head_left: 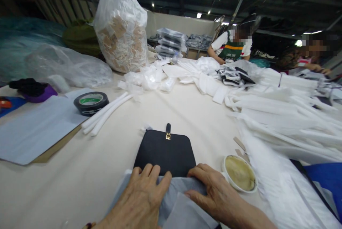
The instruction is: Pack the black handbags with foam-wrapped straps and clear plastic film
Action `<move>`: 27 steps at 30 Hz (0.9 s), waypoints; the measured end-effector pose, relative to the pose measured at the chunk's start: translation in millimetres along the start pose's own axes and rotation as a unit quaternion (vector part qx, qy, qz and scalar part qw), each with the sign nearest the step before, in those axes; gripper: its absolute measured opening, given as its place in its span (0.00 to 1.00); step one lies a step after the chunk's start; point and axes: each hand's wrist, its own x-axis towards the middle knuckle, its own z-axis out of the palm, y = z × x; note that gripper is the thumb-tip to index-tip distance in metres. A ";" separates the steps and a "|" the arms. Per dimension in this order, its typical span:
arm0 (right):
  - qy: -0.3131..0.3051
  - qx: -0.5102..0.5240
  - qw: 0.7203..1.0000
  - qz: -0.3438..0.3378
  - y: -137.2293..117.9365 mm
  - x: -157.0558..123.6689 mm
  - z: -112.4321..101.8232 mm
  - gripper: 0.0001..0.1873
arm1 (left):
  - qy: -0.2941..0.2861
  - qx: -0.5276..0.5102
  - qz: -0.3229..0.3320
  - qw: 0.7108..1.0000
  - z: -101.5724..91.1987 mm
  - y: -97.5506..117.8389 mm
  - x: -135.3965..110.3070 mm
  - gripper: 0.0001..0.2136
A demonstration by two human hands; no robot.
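Observation:
A black flat bag with rounded corners [166,152] lies in front of me, with a strap tab and gold clasp [168,135] at its far end. Its near part is covered by a thin whitish-grey wrapper [175,190]. My left hand [145,193] has its fingers bent over the wrapper's edge on the bag's left side, thumb toward the middle. On the right side, my right hand [211,191] holds the same edge, its thumb lying on the wrapper. The fingertips are partly hidden against the bag.
To the right stand a bowl of tan paste [239,173] and piles of white sheeting [288,115]. On the left lie black tape [91,103], white tubes [105,113] and grey paper [40,129]. Behind are a stuffed plastic bag [121,36] and two people at work, one in a green apron [233,49].

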 end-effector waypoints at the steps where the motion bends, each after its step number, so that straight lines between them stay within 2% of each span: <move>1: -0.003 0.013 1.000 0.009 0.2 0.9 -1.8 0.18 | 0.007 0.009 0.002 1.000 2.9 -0.5 2.0 0.29; 4: -0.017 0.047 0.998 0.034 -0.3 2.1 -6.1 0.21 | 0.023 0.018 -0.012 0.999 14.1 -4.4 5.9 0.27; 6: -0.013 0.057 0.997 0.040 -0.2 0.9 -4.7 0.19 | 0.027 0.018 -0.017 0.999 22.1 -7.8 6.6 0.28; 10: 0.034 0.083 0.995 0.037 4.9 -3.0 8.7 0.15 | 0.040 0.031 -0.004 0.999 35.4 -13.7 9.2 0.28; 14: 0.059 0.081 0.994 0.041 10.8 -3.4 19.7 0.16 | 0.057 0.048 0.032 0.997 44.0 -18.6 14.5 0.28; 17: 0.062 0.043 0.996 0.050 12.7 -2.2 21.9 0.18 | 0.072 0.056 0.067 0.994 38.7 -15.9 13.9 0.31; 20: 0.074 0.022 0.996 0.046 14.2 -1.9 22.7 0.19 | 0.059 0.060 0.083 0.993 24.8 -7.4 9.4 0.33; 23: 0.089 0.013 0.995 0.032 15.3 -2.0 23.1 0.18 | 0.070 0.070 0.116 0.988 16.8 -1.9 5.9 0.30; 27: 0.085 0.026 0.996 0.024 16.1 -0.4 23.4 0.16 | 0.116 0.079 0.168 0.976 22.9 -3.6 5.5 0.24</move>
